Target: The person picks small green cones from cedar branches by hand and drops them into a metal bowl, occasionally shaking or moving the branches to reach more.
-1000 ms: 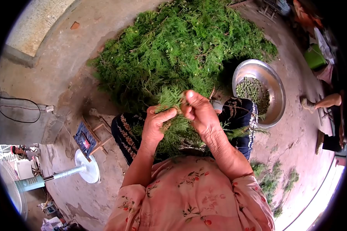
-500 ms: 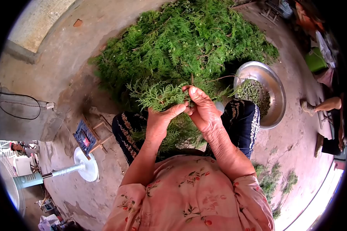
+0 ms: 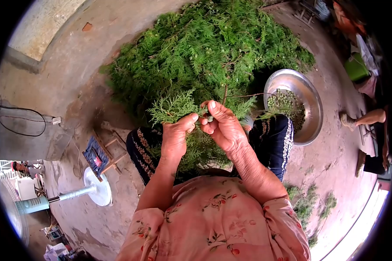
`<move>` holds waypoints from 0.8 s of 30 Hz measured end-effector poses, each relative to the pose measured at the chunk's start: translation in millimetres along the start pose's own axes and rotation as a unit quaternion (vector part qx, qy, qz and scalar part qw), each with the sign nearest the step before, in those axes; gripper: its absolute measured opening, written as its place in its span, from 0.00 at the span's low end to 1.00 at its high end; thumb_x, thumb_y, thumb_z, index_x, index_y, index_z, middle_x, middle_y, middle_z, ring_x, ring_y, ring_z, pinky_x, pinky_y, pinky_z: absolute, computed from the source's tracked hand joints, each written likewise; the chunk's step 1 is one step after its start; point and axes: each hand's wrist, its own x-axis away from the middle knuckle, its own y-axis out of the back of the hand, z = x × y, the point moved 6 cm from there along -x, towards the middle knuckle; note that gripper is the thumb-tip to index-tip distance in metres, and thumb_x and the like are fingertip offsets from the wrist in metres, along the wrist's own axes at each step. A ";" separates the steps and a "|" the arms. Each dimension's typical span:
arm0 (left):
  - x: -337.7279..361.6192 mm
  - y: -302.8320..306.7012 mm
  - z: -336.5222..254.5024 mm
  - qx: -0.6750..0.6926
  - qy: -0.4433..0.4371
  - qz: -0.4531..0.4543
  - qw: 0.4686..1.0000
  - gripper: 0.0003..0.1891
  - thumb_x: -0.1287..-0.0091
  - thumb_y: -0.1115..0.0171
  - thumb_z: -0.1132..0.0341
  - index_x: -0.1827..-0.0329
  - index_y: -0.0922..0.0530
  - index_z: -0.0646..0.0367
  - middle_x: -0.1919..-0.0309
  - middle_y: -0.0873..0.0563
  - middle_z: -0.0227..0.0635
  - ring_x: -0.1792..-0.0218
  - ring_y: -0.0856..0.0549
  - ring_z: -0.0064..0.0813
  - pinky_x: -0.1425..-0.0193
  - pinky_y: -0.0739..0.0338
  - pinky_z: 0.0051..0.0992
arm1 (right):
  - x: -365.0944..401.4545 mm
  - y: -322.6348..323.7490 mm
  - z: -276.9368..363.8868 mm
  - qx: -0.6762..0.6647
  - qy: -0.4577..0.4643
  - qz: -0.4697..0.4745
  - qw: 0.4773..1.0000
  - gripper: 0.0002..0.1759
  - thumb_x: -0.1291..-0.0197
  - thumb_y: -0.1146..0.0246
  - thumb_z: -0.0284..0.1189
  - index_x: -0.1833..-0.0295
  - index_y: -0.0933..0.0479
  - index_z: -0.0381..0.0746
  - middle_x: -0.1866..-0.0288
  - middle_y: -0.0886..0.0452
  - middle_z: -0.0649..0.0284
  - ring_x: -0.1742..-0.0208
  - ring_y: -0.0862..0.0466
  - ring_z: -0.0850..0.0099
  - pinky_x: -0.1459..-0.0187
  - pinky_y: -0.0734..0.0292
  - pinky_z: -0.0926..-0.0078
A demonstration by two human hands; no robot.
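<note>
My left hand (image 3: 176,134) is closed on a green leafy sprig (image 3: 172,108), whose fronds fan out to the left above the thumb. Close beside it on the right, my right hand (image 3: 224,128) has its thumb and fingers pinched round small green cones (image 3: 209,117) by the sprig's stem. A brown twig rises behind the right fingers. Beyond both hands lies a large heap of green branches (image 3: 209,48). More greenery rests in my lap between the knees.
A metal basin (image 3: 314,93) holding green cones stands right of the heap. A small wooden stool (image 3: 113,163) and a fan base (image 3: 101,191) are at the left. Another person's leg (image 3: 372,117) shows at the right. Loose sprigs (image 3: 307,204) lie on the floor.
Both hands have shifted slightly, with a small gap now between their fingertips. The sprig has turned a little, and green cones now show at the right fingertips.
</note>
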 end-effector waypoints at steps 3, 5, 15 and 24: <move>1.6 1.1 6.7 0.005 0.022 -0.007 1.000 0.09 0.46 0.37 0.75 0.62 0.23 0.57 0.71 0.21 0.24 0.77 0.29 0.12 0.79 0.41 0.15 | -1.0 2.1 -2.4 -0.007 0.004 0.002 1.000 0.11 0.42 0.40 0.35 0.61 0.25 0.38 0.74 0.27 0.68 0.76 0.28 0.79 0.78 0.36 0.85; 5.3 -7.6 0.4 0.012 0.024 0.006 1.000 0.09 0.45 0.37 0.74 0.62 0.23 0.57 0.71 0.21 0.24 0.77 0.29 0.12 0.78 0.41 0.14 | -1.2 1.3 -2.2 -0.010 0.014 0.004 1.000 0.10 0.42 0.40 0.34 0.61 0.25 0.38 0.74 0.27 0.68 0.76 0.28 0.79 0.78 0.36 0.85; 7.1 -12.9 -1.9 -0.005 0.032 0.023 0.999 0.11 0.47 0.36 0.76 0.60 0.23 0.60 0.70 0.20 0.26 0.78 0.28 0.12 0.80 0.40 0.13 | -2.8 3.0 -1.9 0.036 0.045 -0.018 0.998 0.09 0.43 0.39 0.33 0.61 0.22 0.38 0.74 0.27 0.71 0.79 0.31 0.82 0.81 0.40 0.88; 4.0 -0.4 4.1 0.097 0.052 -0.013 0.994 0.09 0.46 0.38 0.78 0.64 0.25 0.58 0.76 0.25 0.25 0.83 0.33 0.12 0.81 0.39 0.13 | -6.0 17.9 5.2 -0.060 0.044 -0.023 0.997 0.12 0.42 0.40 0.34 0.61 0.26 0.36 0.74 0.28 0.68 0.79 0.31 0.80 0.82 0.42 0.87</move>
